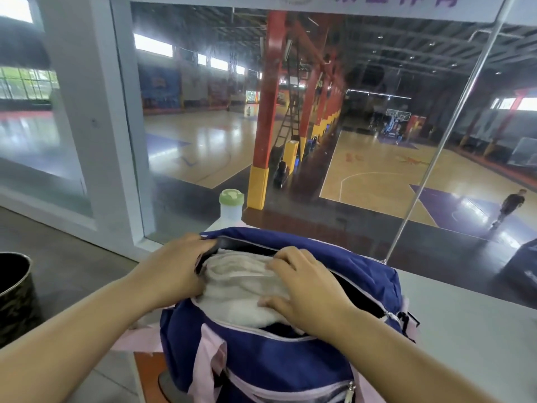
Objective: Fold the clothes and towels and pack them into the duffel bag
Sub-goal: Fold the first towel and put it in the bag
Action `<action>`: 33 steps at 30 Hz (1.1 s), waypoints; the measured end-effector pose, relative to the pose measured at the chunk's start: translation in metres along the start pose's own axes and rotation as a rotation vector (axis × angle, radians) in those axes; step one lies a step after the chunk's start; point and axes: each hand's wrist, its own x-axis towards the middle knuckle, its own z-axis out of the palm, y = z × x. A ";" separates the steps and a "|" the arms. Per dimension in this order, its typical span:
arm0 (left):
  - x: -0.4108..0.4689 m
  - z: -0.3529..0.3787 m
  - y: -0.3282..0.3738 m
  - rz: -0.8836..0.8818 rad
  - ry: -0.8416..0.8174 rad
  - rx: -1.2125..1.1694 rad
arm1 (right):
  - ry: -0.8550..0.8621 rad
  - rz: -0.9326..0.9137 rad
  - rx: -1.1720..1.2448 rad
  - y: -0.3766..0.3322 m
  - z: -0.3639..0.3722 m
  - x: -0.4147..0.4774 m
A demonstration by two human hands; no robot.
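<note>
A blue duffel bag (290,362) with pink straps and trim stands on the table in front of me, its top zip open. A folded white towel (241,289) fills the opening, and something dark shows under its near edge. My left hand (177,266) lies at the left end of the opening, fingers curled over the bag's dark rim and against the towel. My right hand (302,286) presses down on the towel's right side with spread fingers.
A clear bottle with a green lid (231,207) stands just behind the bag by the window glass. A dark camouflage-patterned bin (14,295) sits on the floor at far left. The grey tabletop (465,330) stretches to the right of the bag.
</note>
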 end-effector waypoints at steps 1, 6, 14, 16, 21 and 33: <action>0.000 0.001 0.000 0.000 0.016 -0.001 | 0.105 -0.111 -0.023 -0.004 0.003 0.000; 0.000 0.003 0.004 -0.005 0.060 -0.060 | -0.065 -0.304 0.017 -0.011 0.034 0.020; -0.001 0.008 0.009 -0.054 0.107 -0.151 | -0.617 -0.097 -0.005 -0.021 0.062 0.054; 0.000 0.010 0.011 -0.061 0.105 -0.151 | -0.672 -0.078 -0.032 -0.022 0.070 0.055; 0.000 0.009 0.016 -0.092 0.180 -0.056 | -0.681 0.003 0.026 -0.013 0.071 0.051; 0.002 0.011 0.101 0.188 0.191 0.103 | -0.391 -0.016 0.149 0.051 -0.042 -0.054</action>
